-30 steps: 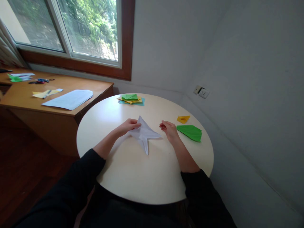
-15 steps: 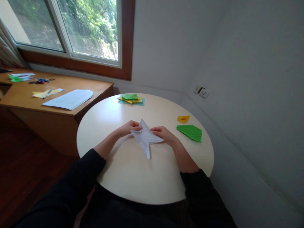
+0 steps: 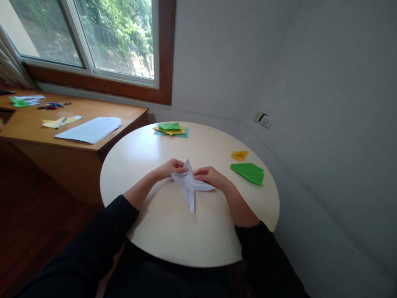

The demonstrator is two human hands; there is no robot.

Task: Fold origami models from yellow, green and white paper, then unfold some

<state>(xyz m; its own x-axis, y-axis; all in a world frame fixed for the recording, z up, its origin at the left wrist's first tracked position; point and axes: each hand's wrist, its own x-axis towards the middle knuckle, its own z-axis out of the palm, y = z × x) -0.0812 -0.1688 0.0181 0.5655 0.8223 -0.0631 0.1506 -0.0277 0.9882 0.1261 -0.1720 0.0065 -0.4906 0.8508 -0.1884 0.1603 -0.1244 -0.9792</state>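
Folded white paper (image 3: pixel 188 187), four-pointed, low over the middle of the round counter (image 3: pixel 189 242): left hand (image 3: pixel 171 169) pinching it beside the far point, right hand (image 3: pixel 212 177), free of it a second ago, now pinching the edge above the right-hand point, so both hands work the one piece. Paper turned slightly and nearer the wearer than before; underside, inner creases and some fingertips hidden or indistinct.

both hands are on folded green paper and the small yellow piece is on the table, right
Not green: the head view shows the left hand and right hand on folded white paper. The small yellow piece is on the table.
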